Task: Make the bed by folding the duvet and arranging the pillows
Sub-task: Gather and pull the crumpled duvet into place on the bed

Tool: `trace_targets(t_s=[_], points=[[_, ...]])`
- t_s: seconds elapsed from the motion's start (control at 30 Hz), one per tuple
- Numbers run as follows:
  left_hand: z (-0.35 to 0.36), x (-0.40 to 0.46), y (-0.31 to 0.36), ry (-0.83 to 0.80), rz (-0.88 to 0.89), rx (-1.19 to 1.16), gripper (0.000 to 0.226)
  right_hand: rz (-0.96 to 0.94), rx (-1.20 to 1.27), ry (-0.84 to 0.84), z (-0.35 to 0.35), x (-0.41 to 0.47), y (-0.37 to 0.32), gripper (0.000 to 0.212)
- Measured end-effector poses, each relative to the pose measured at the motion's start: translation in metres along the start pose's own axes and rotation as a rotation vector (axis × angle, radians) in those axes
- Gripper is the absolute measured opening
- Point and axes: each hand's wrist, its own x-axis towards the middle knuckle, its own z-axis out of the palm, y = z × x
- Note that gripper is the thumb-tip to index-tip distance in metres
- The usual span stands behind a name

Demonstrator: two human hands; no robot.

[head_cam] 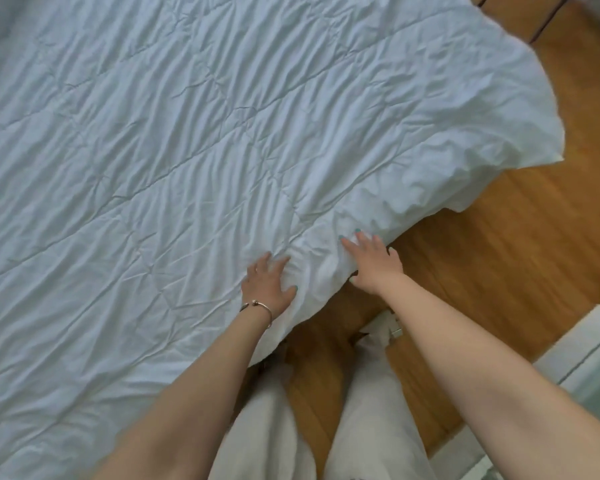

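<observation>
Both hands, left hand (269, 284) and right hand (373, 263), flat on duvet (187, 133) edge.

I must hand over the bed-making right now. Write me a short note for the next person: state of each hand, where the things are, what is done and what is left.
Left hand: flat, fingers spread, resting on the duvet near its edge.
Right hand: flat, fingers straight, pressing the duvet edge beside the left hand.
Duvet: spread out wide over the bed, wrinkled; one corner hangs over the wooden floor.
Pillows: not in view.
Done: duvet laid out flat, as far as the view shows.
Left: fold the duvet, then arrange the pillows.
</observation>
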Motion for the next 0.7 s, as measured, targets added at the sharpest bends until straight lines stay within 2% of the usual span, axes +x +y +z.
trace_targets(t_s=[0.1, 0.2, 0.33, 0.4, 0.47, 0.53, 0.6, 0.67, 0.7], points=[[0.010, 0.037, 0.068, 0.015, 0.036, 0.091, 0.071, -0.001, -0.039, 0.060, -0.033, 0.040, 0.061, 0.086], [0.027, 0.084, 0.151, 0.026, 0.114, 0.087, 0.073, -0.027, -0.264, 0.188, -0.066, 0.088, 0.131, 0.086], [0.047, 0.148, 0.251, 0.083, 0.081, 0.180, 0.085, -0.020, -0.355, 0.292, -0.112, 0.141, 0.228, 0.077], [0.052, 0.172, 0.283, 0.248, 0.138, 0.257, 0.072, -0.041, -0.266, 0.299, -0.129, 0.161, 0.274, 0.053], [0.059, 0.177, 0.295, 0.322, 0.168, 0.212, 0.045, -0.060, -0.100, 0.217, -0.134, 0.167, 0.302, 0.033], [0.065, 0.158, 0.304, 0.184, 0.084, 0.122, 0.032, -0.148, -0.107, 0.088, -0.131, 0.164, 0.314, 0.027], [0.065, 0.141, 0.307, 0.037, 0.065, 0.112, 0.028, -0.239, -0.153, -0.011, -0.130, 0.159, 0.318, 0.026], [0.049, 0.141, 0.312, -0.072, 0.028, 0.060, 0.023, -0.259, -0.129, -0.051, -0.140, 0.158, 0.323, 0.029], [0.037, 0.147, 0.317, -0.172, -0.002, 0.007, 0.028, -0.236, -0.065, -0.049, -0.147, 0.159, 0.327, 0.034]])
